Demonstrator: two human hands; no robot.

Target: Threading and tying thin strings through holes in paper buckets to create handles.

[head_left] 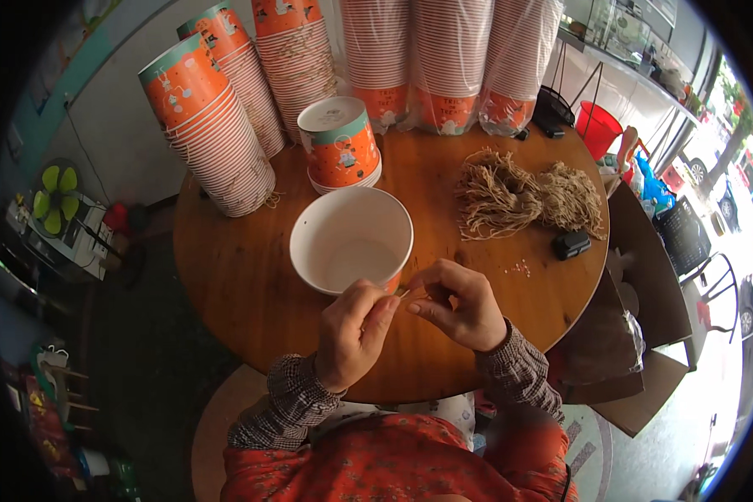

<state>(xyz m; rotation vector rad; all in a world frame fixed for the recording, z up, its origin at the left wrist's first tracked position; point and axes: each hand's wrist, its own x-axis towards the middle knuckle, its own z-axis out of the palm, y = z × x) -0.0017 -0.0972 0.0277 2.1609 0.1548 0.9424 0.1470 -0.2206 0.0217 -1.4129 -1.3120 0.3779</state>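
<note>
A large paper bucket (351, 241) with a white inside stands in front of me, its opening tilted toward me and its orange outside barely showing. Close to its near rim my left hand (356, 335) is closed, thumb against the bent fingers. My right hand (460, 305) meets it with thumb and forefinger curled together. A thin pale strand (404, 293) shows between the two sets of fingertips; it is too small to make out fully. To the right of the bucket lies a bundle of brown twine (502, 197), its loose ends spread over the wooden table (259, 284).
Behind the bucket, an orange and green bucket (340, 146) stands upside down. Tall bucket stacks (217, 142) with twine line the back left; plastic-wrapped stacks (448, 63) stand beside them. A small black object (571, 244) sits near the right edge. Cardboard boxes (644, 335) stand beyond.
</note>
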